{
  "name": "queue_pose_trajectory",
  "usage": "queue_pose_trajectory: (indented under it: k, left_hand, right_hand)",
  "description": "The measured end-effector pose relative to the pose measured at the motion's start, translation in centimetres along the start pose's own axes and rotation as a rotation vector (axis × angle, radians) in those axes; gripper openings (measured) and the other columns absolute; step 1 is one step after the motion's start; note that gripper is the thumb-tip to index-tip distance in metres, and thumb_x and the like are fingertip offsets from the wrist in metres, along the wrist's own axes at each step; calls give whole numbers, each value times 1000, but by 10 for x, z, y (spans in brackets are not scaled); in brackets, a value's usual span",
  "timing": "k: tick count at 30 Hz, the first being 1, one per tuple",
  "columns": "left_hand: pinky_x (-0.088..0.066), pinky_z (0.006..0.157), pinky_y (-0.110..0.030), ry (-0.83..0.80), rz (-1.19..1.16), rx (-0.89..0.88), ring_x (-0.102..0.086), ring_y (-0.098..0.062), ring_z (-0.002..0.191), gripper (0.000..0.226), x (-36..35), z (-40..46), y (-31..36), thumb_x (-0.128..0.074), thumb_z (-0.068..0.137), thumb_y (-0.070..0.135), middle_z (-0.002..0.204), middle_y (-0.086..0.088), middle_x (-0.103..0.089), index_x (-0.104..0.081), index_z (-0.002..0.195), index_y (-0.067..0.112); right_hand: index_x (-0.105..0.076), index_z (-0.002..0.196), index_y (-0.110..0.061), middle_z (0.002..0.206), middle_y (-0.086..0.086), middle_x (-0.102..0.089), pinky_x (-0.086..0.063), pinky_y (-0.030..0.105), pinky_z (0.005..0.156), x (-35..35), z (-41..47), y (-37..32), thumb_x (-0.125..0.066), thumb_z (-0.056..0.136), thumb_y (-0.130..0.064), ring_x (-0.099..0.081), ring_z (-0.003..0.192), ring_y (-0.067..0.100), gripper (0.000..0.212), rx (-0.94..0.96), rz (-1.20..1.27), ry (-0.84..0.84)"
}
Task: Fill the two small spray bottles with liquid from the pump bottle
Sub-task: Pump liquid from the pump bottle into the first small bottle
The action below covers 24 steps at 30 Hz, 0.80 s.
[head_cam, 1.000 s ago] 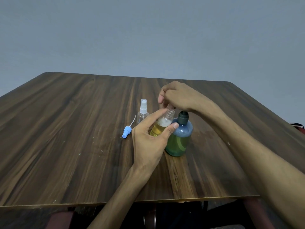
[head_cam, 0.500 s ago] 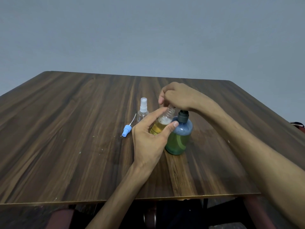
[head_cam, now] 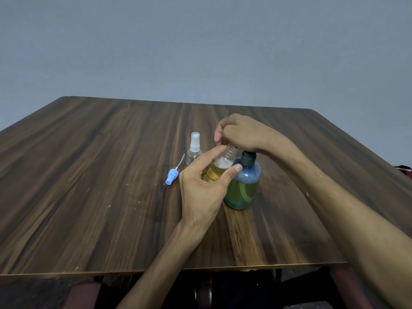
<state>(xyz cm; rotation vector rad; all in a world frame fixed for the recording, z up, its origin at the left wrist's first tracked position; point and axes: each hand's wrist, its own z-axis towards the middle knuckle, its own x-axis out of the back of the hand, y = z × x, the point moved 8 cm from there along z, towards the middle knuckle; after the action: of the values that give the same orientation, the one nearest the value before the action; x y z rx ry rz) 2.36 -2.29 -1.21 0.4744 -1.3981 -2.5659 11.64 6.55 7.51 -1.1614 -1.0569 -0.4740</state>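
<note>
A round blue-green pump bottle [head_cam: 243,188] stands mid-table, holding green liquid. My right hand [head_cam: 240,132] curls over its dark pump top and hides the nozzle. My left hand [head_cam: 200,188] grips a small clear spray bottle [head_cam: 219,168] without its cap, tilted with its threaded neck up under the right hand's fingers. Yellow liquid with foam on top fills about half of it. A second small clear spray bottle [head_cam: 194,149], white sprayer and clear cap on, stands just behind and looks empty.
A blue spray head [head_cam: 172,176] with its thin dip tube lies on the wooden table [head_cam: 89,175] left of the bottles. The table's front edge runs close to me, and a dark red chair part shows below it.
The held bottle's neck has stayed under the pump while my right hand shifted slightly over the pump top. The foam level looks a little higher than a second ago.
</note>
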Motion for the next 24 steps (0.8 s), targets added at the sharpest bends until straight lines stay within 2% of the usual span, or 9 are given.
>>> queue_pose_trajectory:
  k: [3, 7, 11, 14, 18, 22, 24]
  left_hand:
    - [-60, 97, -30, 0, 1, 16, -76, -12, 108, 45, 0, 0, -2, -91, 79, 4, 112, 4, -81, -78, 119, 18]
    - [-59, 96, -26, 1, 0, 11, -76, -10, 107, 45, -1, 1, 0, -90, 79, 1, 110, 5, -81, -78, 119, 17]
    - [-60, 97, -30, 1, 19, 1, -76, -12, 107, 44, 1, -1, 0, -91, 79, 4, 111, 4, -81, -78, 120, 15]
    - [-59, 97, -28, -8, -2, 10, -76, -10, 109, 45, -2, 0, 2, -90, 79, 1, 112, 6, -81, -78, 119, 18]
    - [-60, 97, -29, 5, 5, 16, -76, -10, 108, 45, 1, 0, -1, -92, 79, 4, 111, 4, -81, -78, 120, 17]
    - [-58, 96, -24, -5, -21, 20, -76, -8, 109, 46, -2, -1, 2, -90, 79, -1, 112, 7, -81, -77, 119, 18]
    - [-59, 97, -26, -2, -19, 29, -76, -9, 109, 46, -1, -1, 1, -90, 79, 1, 112, 6, -81, -77, 119, 20]
  right_hand:
    - [-68, 86, -17, 85, -1, -73, -46, 31, 71, 4, 0, -1, -46, 94, -8, -61, 76, 11, 26, 16, 54, 17]
    - [-69, 82, -19, 94, 2, -73, -52, 35, 81, -4, 1, 2, -45, 94, -9, -66, 90, 20, 29, -12, -4, -22]
    - [-69, 85, -17, 87, 0, -73, -51, 32, 76, 2, 2, 3, -45, 93, -8, -63, 78, 13, 26, -1, 60, 7]
    - [-69, 81, -20, 92, 0, -72, -49, 31, 75, -3, 2, 5, -43, 94, -9, -63, 85, 15, 31, -21, 25, -7]
    - [-68, 83, -18, 86, -2, -72, -46, 29, 71, 3, 1, -2, -44, 95, -8, -60, 76, 10, 28, 8, 20, 3]
    - [-68, 80, -22, 91, -4, -69, -46, 29, 73, -4, 2, 2, -43, 97, -10, -62, 86, 12, 32, -15, -13, -17]
    - [-67, 81, -22, 89, -5, -68, -45, 28, 72, -2, 1, 0, -42, 97, -9, -60, 84, 10, 32, -15, -29, -30]
